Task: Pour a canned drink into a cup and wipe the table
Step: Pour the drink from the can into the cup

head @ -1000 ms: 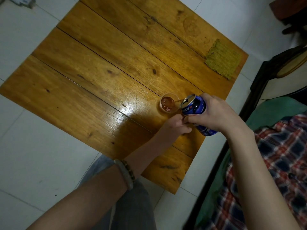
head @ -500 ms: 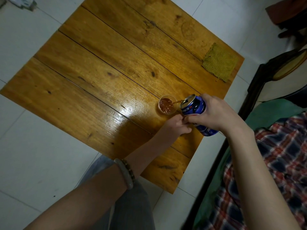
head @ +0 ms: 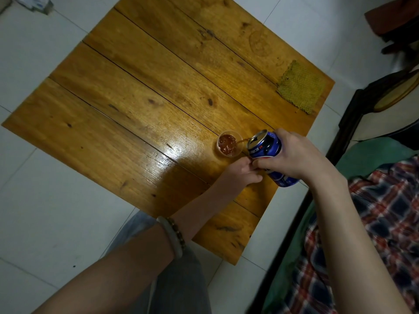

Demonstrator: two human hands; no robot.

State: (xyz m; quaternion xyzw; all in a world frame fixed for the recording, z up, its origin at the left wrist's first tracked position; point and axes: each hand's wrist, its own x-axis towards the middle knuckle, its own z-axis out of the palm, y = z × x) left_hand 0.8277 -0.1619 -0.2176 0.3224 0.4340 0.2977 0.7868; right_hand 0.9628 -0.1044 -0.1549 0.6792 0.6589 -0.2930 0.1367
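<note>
A small clear plastic cup (head: pixel 228 144) stands on the wooden table (head: pixel 140 91) near its right edge, partly filled with brown fizzy drink. My right hand (head: pixel 294 158) grips a blue can (head: pixel 265 147) tilted to the left, and a thin stream runs from its mouth into the cup. My left hand (head: pixel 239 172) rests on the table just in front of the cup, fingers curled, its fingertips touching my right thumb under the can. Whether it holds the cup's base is hidden. A yellow-green woven cloth (head: pixel 300 88) lies at the table's far right corner.
The table stands on a white tiled floor (head: pixel 45 200). To the right are a dark wooden frame (head: pixel 349 123) and plaid and green fabric (head: pixel 385 211). My grey-trousered knee (head: pixel 172 279) is below the near table edge. A white object (head: pixel 34 2) lies on the floor, top left.
The brown drink in the cup has risen a little as the pour goes on. Both hands and the can keep nearly the same pose; the view has shifted slightly.
</note>
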